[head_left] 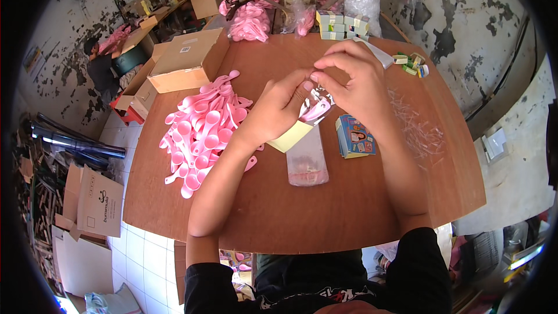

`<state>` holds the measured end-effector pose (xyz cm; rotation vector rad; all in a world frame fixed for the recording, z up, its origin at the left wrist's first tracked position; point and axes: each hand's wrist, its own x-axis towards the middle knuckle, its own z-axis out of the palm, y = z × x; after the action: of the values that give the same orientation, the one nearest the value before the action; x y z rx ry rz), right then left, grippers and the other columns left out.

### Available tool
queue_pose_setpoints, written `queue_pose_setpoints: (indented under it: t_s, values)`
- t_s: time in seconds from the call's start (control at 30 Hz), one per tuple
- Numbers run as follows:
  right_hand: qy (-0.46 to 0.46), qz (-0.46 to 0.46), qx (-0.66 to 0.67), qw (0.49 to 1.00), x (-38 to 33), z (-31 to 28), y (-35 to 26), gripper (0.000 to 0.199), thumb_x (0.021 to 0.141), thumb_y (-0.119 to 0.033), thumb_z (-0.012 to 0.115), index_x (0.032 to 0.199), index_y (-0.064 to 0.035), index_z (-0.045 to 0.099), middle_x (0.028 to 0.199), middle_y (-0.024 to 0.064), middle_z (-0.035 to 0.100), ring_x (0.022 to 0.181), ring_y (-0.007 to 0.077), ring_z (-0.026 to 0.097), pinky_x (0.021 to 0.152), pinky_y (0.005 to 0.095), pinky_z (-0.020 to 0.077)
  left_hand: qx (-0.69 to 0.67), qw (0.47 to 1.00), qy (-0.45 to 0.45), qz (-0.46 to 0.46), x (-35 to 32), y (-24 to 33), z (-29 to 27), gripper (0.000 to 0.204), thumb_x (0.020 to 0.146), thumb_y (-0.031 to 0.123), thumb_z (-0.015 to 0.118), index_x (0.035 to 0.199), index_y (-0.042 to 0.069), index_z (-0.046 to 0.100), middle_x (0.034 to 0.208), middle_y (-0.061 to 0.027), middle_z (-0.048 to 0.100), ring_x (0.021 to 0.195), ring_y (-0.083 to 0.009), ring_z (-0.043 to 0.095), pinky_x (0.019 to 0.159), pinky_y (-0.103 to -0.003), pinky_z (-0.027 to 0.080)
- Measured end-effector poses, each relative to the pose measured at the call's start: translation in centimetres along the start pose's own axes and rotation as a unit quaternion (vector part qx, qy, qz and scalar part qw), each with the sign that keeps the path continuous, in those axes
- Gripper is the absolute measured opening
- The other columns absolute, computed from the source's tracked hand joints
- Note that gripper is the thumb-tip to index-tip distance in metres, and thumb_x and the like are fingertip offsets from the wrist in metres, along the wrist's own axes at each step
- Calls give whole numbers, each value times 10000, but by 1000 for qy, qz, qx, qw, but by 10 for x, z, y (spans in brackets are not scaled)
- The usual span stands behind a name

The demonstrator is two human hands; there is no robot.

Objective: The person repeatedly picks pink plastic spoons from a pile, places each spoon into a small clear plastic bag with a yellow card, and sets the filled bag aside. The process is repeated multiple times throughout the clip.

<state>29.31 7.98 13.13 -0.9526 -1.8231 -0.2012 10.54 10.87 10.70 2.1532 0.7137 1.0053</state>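
Above the middle of the table, my left hand (281, 103) is closed on a clear plastic bag (332, 104) with a pink spoon (318, 108) and a pale yellow card (290, 136) in it. My right hand (356, 75) pinches the bag's upper edge, its fingertips meeting those of the left. Below them lies a stack of flat clear plastic bags (308, 166). A stack of printed blue cards (356, 137) sits beside my right forearm. Left of my left forearm spreads a heap of pink spoons (200, 131).
A closed cardboard box (189, 61) stands at the table's far left. Boxed card stacks (337, 25) and bagged pink spoons (250, 20) sit at the back. Small green-yellow rolls (411, 64) and clear plastic strips (415, 128) lie at right. A person (103, 72) sits far left.
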Motion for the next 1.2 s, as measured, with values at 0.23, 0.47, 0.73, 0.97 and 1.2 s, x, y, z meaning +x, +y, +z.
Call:
queue_pose_setpoints:
  t_s: [0.23, 0.47, 0.73, 0.97, 1.2]
  values:
    - [-14, -71, -107, 992, -1, -1, -5, 152, 741, -83, 770, 874, -26, 722, 891, 42, 641, 831, 235, 631, 698, 356, 525, 23, 999, 25, 37, -1, 0, 0, 278, 1026, 141, 486, 1214, -30, 598, 804, -110, 661, 680, -143, 610, 621, -315, 495]
    - [-16, -131, -211, 969, -4, 7, -10, 66, 716, -68, 720, 780, -61, 706, 836, 7, 597, 786, 196, 611, 667, 355, 516, -39, 998, -55, -15, -2, 2, -1, 273, 973, 36, 473, 1207, -72, 564, 921, -147, 673, 760, -192, 660, 720, -336, 530]
    - [37, -56, -5, 998, -6, 12, 11, 139, 659, 20, 710, 794, -12, 717, 813, 41, 639, 669, 156, 622, 607, 285, 514, -18, 996, -67, 49, -2, -3, -4, 352, 936, 21, 477, 1270, -58, 555, 926, -193, 675, 820, -241, 681, 753, -356, 527]
    - [64, 226, 380, 895, 1, -12, 24, 107, 810, -52, 678, 861, 24, 733, 863, 82, 716, 726, 116, 638, 692, 263, 521, -158, 987, -23, 21, -7, -7, -4, 377, 969, 35, 452, 1329, -13, 556, 960, -118, 696, 854, -134, 650, 765, -288, 509]
    - [34, 184, 591, 785, -10, -89, 117, 146, 864, -75, 633, 968, 9, 690, 924, 95, 704, 776, 180, 655, 698, 314, 536, -224, 973, 52, -13, -4, 8, -16, 440, 966, 64, 441, 1398, 12, 504, 936, 2, 610, 780, -43, 502, 692, -189, 377]
